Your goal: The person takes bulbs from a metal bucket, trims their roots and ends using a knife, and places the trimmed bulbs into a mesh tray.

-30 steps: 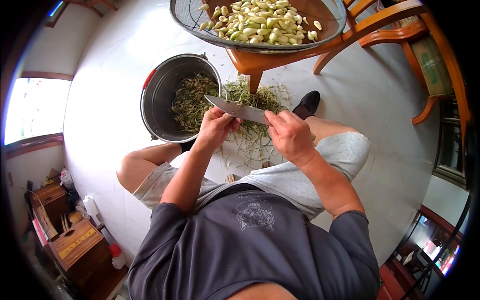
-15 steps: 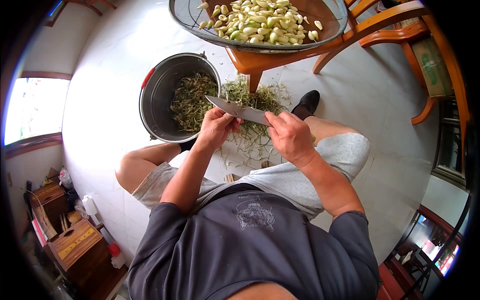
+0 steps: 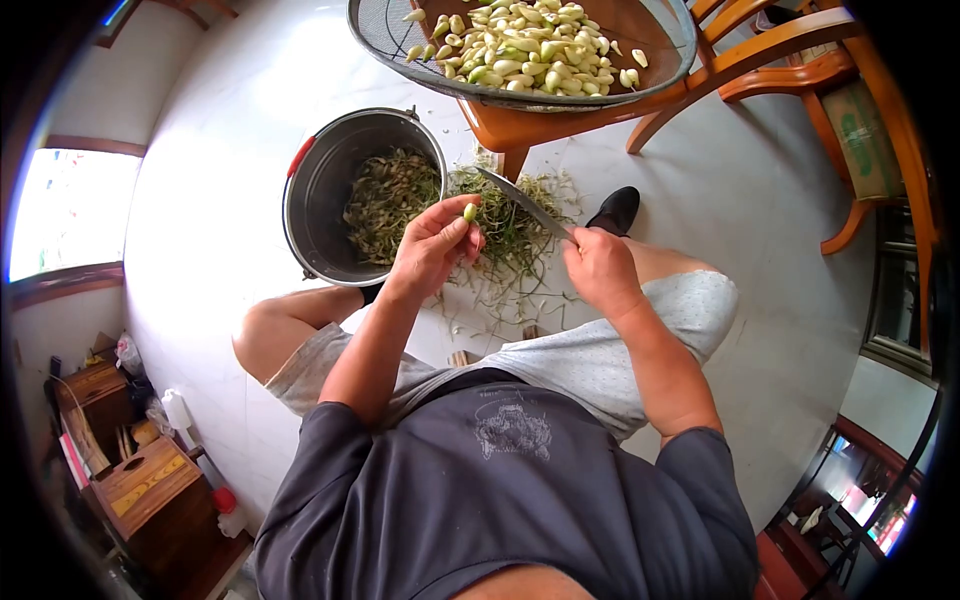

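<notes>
My left hand (image 3: 432, 248) pinches a small pale-green allium bulb (image 3: 470, 212) between thumb and fingertips, near the bucket's rim. In my right hand (image 3: 603, 268) is a kitchen knife (image 3: 532, 206), held by its handle, its blade pointing up and left. The blade is apart from the bulb. Below both hands lies a pile of green and dry trimmings (image 3: 520, 235) on the floor. A metal bucket (image 3: 312, 205) with more trimmings inside stands to the left. Many peeled pale bulbs (image 3: 540, 50) lie in a mesh basket (image 3: 385, 45) at the top.
The mesh basket rests on a wooden chair (image 3: 510, 125), with another wooden chair (image 3: 790, 75) at the right. My legs flank the pile, a dark shoe (image 3: 615, 208) beside it. A wooden box (image 3: 150, 485) and bottles stand at lower left.
The knife has moved away from my left hand, to the right, and its blade has tilted more steeply. The bulb in my left fingers now shows clearly.
</notes>
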Motion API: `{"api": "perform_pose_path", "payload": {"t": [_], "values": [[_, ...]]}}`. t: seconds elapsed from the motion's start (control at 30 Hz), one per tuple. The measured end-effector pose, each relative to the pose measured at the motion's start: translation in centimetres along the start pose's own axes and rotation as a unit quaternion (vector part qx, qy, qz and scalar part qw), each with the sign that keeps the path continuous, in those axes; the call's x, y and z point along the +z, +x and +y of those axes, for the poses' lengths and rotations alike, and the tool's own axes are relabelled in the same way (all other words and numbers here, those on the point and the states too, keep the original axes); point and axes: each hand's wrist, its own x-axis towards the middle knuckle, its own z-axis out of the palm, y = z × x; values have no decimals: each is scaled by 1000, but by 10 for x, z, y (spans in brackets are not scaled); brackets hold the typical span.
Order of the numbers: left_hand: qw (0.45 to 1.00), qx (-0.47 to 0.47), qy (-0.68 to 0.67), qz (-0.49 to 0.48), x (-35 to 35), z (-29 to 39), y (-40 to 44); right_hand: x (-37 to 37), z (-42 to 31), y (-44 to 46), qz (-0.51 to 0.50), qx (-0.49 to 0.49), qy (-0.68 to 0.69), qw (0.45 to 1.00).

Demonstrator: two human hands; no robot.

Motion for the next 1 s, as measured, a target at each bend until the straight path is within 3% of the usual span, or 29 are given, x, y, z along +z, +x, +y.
{"api": "perform_pose_path", "payload": {"t": [0.3,0.43,0.57,1.0], "values": [[992,60,-90,65,-17,-4,15,4,-5,2,13,-1,102,995],[984,46,-124,120,-10,-3,13,0,-10,1,30,-8,138,990],[985,46,-106,129,-7,-8,15,8,0,2,76,-154,45,984],[989,37,-61,128,4,-14,18,-1,-17,0,61,-173,47,982]]}}
